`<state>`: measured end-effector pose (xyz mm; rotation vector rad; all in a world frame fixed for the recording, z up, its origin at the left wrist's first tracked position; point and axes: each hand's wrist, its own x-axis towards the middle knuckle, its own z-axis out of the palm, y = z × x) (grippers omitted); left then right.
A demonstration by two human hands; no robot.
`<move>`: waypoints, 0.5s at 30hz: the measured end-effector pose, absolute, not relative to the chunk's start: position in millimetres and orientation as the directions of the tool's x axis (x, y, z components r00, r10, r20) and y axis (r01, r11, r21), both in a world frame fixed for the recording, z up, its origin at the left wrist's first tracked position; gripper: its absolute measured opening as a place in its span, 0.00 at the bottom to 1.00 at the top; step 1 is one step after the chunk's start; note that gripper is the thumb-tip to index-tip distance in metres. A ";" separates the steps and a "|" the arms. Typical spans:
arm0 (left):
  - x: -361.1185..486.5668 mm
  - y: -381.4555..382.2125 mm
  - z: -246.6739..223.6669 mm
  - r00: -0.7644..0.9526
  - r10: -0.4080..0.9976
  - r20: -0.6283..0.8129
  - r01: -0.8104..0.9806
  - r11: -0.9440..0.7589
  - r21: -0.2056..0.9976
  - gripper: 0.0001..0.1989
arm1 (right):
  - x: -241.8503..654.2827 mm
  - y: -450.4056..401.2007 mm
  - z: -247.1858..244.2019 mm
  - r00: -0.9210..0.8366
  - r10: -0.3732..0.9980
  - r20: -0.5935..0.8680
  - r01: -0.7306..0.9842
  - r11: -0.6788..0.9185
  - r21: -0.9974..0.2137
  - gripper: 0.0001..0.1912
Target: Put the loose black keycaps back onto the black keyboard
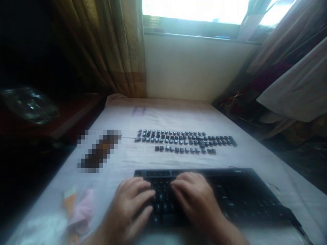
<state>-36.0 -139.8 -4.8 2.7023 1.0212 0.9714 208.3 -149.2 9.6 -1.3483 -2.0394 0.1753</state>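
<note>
Many loose key caps [176,139] lie in rows between the keyboard [242,192] and the table's [178,115] far edge, but some keys [165,206] are still on, between the left hand [130,207], fingers apart, and the right hand [195,190], whose grip I cannot tell.

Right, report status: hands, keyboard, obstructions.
Left hand and right hand over keyboard, grips unclear. Loose keycaps in rows beyond. Pink cloth lies left, not blocking.

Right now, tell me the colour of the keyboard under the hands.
The keyboard is black, shown best in the head view, the only one.
</note>
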 end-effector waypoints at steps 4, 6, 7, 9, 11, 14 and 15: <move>-37.1 -139.9 -8.2 0.561 0.652 0.510 0.598 -0.745 0.295 0.18 | 215.3 -140.6 13.8 -0.270 0.858 0.437 0.797 0.454 -0.398 0.08; -37.4 -140.0 -9.0 0.557 0.671 0.489 0.597 -0.733 0.325 0.18 | 219.3 -134.4 16.7 -0.285 0.865 0.412 0.819 0.443 -0.364 0.08; -37.6 -139.8 -9.5 0.551 0.679 0.485 0.594 -0.727 0.343 0.18 | 220.8 -130.3 18.3 -0.291 0.872 0.394 0.831 0.434 -0.347 0.08; -38.2 -139.1 -10.6 0.527 0.696 0.487 0.589 -0.712 0.381 0.18 | 222.2 -119.6 22.0 -0.292 0.890 0.350 0.856 0.407 -0.319 0.09; -38.9 -138.0 -12.1 0.488 0.716 0.499 0.587 -0.692 0.420 0.17 | 220.9 -106.2 25.7 -0.275 0.913 0.303 0.884 0.364 -0.293 0.09; -39.6 -136.3 -14.7 0.436 0.734 0.520 0.592 -0.670 0.449 0.16 | 213.9 -84.0 29.4 -0.252 0.940 0.229 0.918 0.307 -0.251 0.09; -39.7 -135.7 -15.5 0.425 0.734 0.529 0.595 -0.667 0.448 0.16 | 210.6 -77.0 29.9 -0.252 0.945 0.208 0.925 0.298 -0.236 0.10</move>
